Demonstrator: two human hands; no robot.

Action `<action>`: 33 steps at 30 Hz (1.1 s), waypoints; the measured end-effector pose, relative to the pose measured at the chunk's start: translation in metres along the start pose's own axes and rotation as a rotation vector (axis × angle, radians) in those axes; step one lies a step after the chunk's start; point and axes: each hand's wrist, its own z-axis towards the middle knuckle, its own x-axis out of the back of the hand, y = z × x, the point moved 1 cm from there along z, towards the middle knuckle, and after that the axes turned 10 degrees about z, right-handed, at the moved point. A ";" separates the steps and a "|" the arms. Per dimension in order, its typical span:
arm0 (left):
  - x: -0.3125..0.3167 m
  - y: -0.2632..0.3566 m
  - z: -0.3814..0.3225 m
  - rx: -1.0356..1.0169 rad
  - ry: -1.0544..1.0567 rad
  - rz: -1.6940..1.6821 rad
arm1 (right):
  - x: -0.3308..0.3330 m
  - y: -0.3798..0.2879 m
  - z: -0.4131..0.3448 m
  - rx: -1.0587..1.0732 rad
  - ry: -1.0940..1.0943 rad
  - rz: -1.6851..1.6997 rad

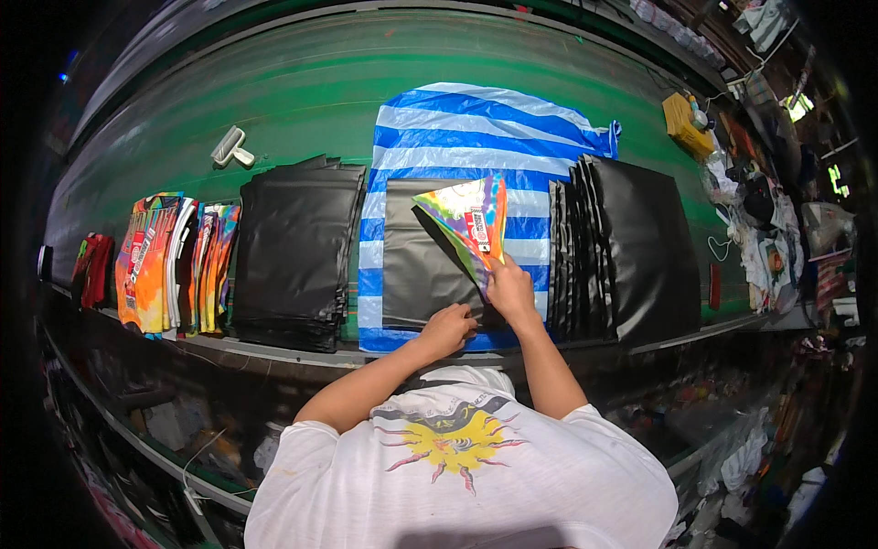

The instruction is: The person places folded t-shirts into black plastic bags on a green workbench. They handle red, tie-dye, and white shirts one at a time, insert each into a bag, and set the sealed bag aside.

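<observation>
My right hand (511, 285) grips a folded tie-dye garment (458, 206) by its near corner, and the garment stands tilted with a red and white printed tag showing. Below it lies a flat black plastic bag (418, 274). My left hand (447, 332) rests at the near edge of that bag with its fingers curled; whether they pinch the plastic is hidden. The bag is on a blue and white striped plastic sheet (480, 130), spread over the green table (309, 89).
Black plastic bags are stacked at left (295, 247) and fanned out at right (645, 240). Farther left stand folded colourful garments (147, 254) and red ones (96, 271). A white lint roller (233, 147) lies behind. At right are a yellow box (686, 127) and crumpled cloths (761, 267).
</observation>
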 end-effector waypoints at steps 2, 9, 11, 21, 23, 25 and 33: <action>0.003 0.000 0.003 0.021 -0.075 -0.011 | 0.000 0.002 0.000 -0.005 -0.008 -0.024; 0.001 -0.006 0.004 0.012 -0.100 -0.055 | -0.001 0.003 -0.001 0.008 0.006 -0.008; 0.001 -0.008 0.006 0.009 -0.115 -0.083 | -0.003 0.005 -0.001 0.011 0.011 -0.001; 0.004 0.003 0.008 -0.027 -0.081 0.070 | -0.005 0.009 -0.001 0.030 0.029 0.007; 0.011 0.012 0.010 -0.092 -0.087 0.137 | -0.005 0.009 -0.001 0.022 0.031 0.011; 0.006 0.013 0.013 -0.165 -0.127 0.206 | -0.006 0.009 -0.001 0.033 0.046 0.022; -0.007 0.010 0.019 -0.152 -0.154 0.234 | -0.004 0.010 0.000 0.027 0.027 0.021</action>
